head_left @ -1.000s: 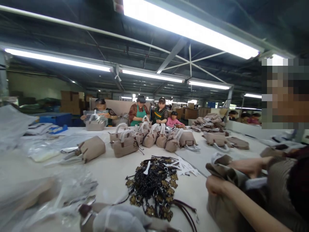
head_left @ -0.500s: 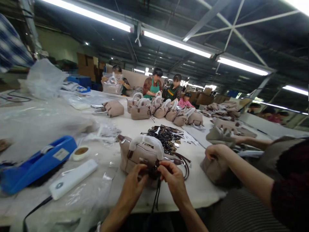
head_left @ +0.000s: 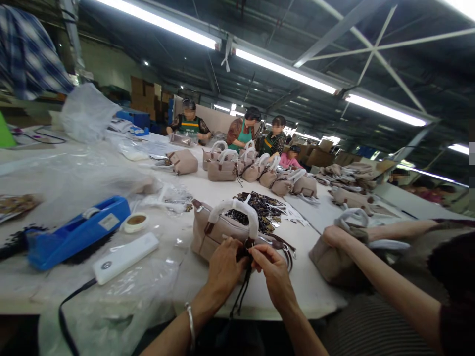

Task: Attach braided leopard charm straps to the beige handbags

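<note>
A beige handbag (head_left: 202,232) stands upright on the white table, its looped handle (head_left: 232,205) wrapped in white. My left hand (head_left: 226,264) is at the front of the bag, fingers bent together near the base of the handle; what they pinch is hidden. Beside it, my right hand (head_left: 272,267) pinches at the small dark fitting below the handle's right end. Dark cords (head_left: 243,294) with tassel ends hang between my hands. Behind the bag lies a pile of dark straps with metal pieces (head_left: 260,205).
A blue tape dispenser (head_left: 79,230), a tape roll (head_left: 135,222) and a white corded device (head_left: 126,258) lie left, among clear plastic. More handbags (head_left: 222,170) stand farther back. On the right, a person's arms (head_left: 386,272) hold a darker bag (head_left: 334,259).
My left hand has moved right and up, closer to my right hand at the handle's base. The view has shifted slightly. The person at the back left has lowered their hands.
</note>
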`<state>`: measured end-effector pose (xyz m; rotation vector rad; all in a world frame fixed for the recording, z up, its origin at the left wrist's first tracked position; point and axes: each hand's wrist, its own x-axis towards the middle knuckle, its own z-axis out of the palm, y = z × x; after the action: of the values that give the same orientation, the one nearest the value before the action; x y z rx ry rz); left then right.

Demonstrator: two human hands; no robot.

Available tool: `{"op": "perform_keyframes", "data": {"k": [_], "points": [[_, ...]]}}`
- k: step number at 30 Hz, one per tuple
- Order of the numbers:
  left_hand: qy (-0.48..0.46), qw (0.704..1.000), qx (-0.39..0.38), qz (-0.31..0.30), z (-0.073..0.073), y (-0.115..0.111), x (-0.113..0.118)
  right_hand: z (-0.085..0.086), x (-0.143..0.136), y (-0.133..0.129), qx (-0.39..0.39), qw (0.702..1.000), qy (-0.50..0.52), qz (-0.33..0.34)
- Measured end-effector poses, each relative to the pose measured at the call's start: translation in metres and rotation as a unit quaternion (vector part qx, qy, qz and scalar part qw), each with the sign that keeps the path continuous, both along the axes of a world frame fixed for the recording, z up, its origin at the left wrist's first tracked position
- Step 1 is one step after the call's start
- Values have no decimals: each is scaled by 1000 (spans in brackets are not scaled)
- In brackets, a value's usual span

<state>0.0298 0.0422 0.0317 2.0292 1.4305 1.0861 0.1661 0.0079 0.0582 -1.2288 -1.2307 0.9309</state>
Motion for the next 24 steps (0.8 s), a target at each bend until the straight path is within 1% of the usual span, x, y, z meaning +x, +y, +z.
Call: {"op": "perform_keyframes", "data": {"k": [4, 7, 9, 11, 12, 14, 19, 24], "points": [[6, 1000, 1, 11, 1, -2, 3, 0, 1, -1, 2, 999, -43, 13], [-36, 998, -42, -9, 2, -4, 1, -1, 3, 0, 43, 991, -125, 17], [-75, 994, -78, -22, 2, -4, -1, 0, 4, 1, 101, 971, -218, 13], [-105, 990, -94, -27, 2, -2, -5, 1, 4, 1, 166, 937, -306, 10], [-116, 988, -96, -29, 3, 0, -6, 2, 4, 1, 190, 921, -340, 10], [-140, 984, -101, -37, 4, 3, -10, 3, 3, 1, 217, 896, -387, 11], [-191, 969, -141, -67, 10, 10, -16, 5, 1, 2, 222, 861, -457, -17], [-202, 961, -169, -85, 11, 12, -17, 1, -1, 5, 183, 847, -498, -28]]}}
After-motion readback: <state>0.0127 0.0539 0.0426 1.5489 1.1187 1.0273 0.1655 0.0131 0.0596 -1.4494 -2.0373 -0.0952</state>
